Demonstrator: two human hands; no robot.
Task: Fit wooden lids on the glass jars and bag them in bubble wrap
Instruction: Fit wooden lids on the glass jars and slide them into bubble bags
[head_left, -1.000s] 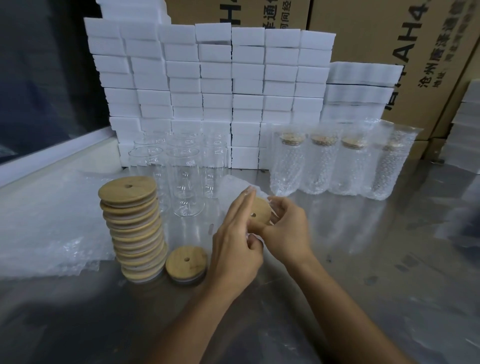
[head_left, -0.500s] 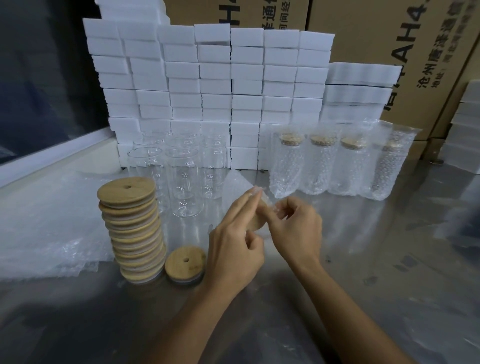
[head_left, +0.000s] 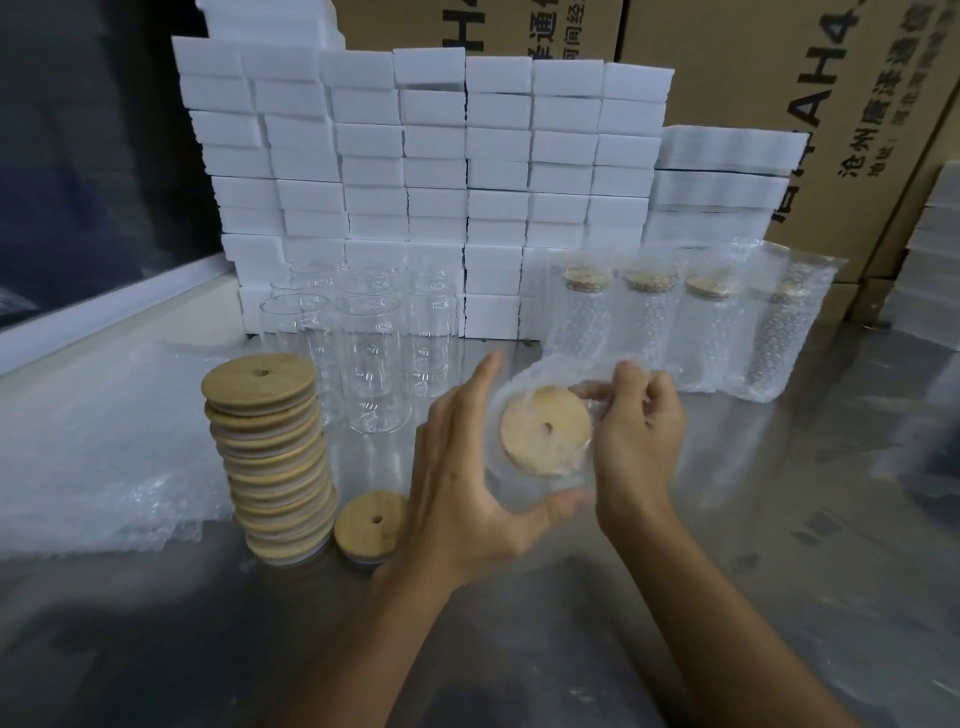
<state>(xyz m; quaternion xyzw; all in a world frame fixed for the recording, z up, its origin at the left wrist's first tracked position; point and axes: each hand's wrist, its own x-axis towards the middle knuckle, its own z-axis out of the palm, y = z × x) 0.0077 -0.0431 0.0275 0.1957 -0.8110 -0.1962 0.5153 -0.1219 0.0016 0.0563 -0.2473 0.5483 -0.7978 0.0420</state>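
A single wide-angle head-worn camera looks forward and down from close above the shiny grey metal worktable (head_left: 779, 597), facing the stacked white foam blocks (head_left: 467, 171) and brown cardboard cartons (head_left: 753, 67) behind.

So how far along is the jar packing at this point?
Done: four lidded glass jars in bubble wrap bags stand at the back right. In hand: the left hand and right hand hold a lidded jar in a clear bubble wrap bag, right fingers pinching the bag's mouth. Left: several empty clear glass jars, a tall stack of round wooden lids and flat bubble wrap bags.
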